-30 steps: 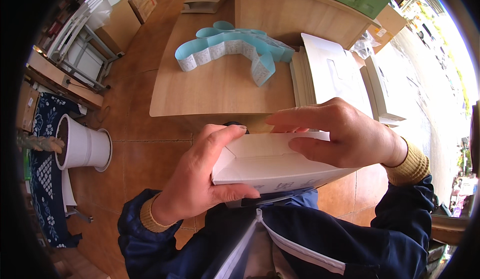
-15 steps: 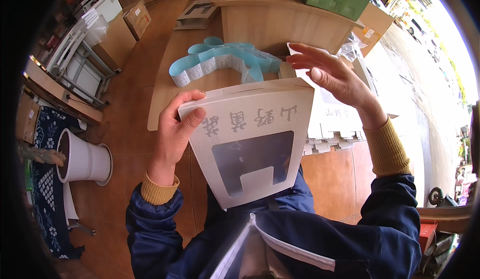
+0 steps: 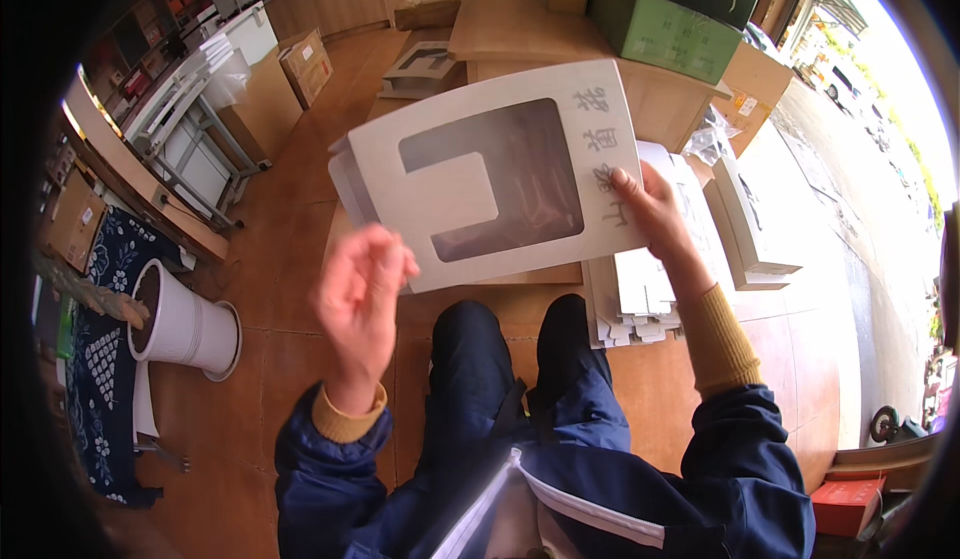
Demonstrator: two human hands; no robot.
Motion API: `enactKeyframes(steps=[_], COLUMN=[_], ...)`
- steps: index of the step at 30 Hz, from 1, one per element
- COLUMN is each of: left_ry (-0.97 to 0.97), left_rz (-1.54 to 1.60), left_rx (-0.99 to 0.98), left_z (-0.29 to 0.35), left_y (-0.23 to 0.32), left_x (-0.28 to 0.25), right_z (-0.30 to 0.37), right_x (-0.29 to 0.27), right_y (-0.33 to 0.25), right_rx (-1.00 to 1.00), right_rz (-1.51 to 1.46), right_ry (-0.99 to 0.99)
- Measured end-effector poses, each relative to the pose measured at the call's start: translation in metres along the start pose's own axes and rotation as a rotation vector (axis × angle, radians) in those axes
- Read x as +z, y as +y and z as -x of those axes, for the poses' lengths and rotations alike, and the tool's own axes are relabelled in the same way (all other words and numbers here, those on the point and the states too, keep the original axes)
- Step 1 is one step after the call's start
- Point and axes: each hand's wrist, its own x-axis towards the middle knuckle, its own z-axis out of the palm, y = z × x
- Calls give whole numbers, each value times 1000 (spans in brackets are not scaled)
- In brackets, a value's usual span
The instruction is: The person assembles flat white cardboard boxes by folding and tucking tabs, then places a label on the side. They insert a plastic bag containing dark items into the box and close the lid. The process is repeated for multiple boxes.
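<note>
A pale cardboard box (image 3: pixel 385 169) with a clear window and dark lettering is held up tilted in front of me. My right hand (image 3: pixel 655 204) grips its right end, the thumb on the lettered face and the fingers hidden behind. At its far left end a greyish flap (image 3: pixel 347 184) sticks out. My left hand (image 3: pixel 360 304), a little blurred, is beside the box's near left corner with its fingers curled in and nothing seen in them. Whether it touches the corner I cannot tell. The box hides most of the low wooden table behind it.
Flattened pale cartons (image 3: pixel 640 294) are stacked at the right, beside another pale box (image 3: pixel 745 224). A similar windowed box (image 3: pixel 420 71) lies farther back. Green boxes (image 3: pixel 680 34) stand on the wooden counter (image 3: pixel 500 19). A white plant pot (image 3: pixel 190 319) is on the left.
The box has been raised and turned, its lettering now at the right end. My right hand has taken hold of it; my left hand has let go and moved down.
</note>
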Motion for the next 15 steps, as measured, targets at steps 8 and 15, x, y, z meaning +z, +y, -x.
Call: enactKeyframes(steps=[8,15], left_ry=[261,304], left_rz=[463,339], left_rx=[-629,-470], left_z=[58,43], left_y=[-84,-96], left_x=[15,-29], right_z=[76,112], right_x=[93,83], right_y=[107,113], right_rx=[-4,177], right_rz=[-598,-705], right_ry=[294,-71])
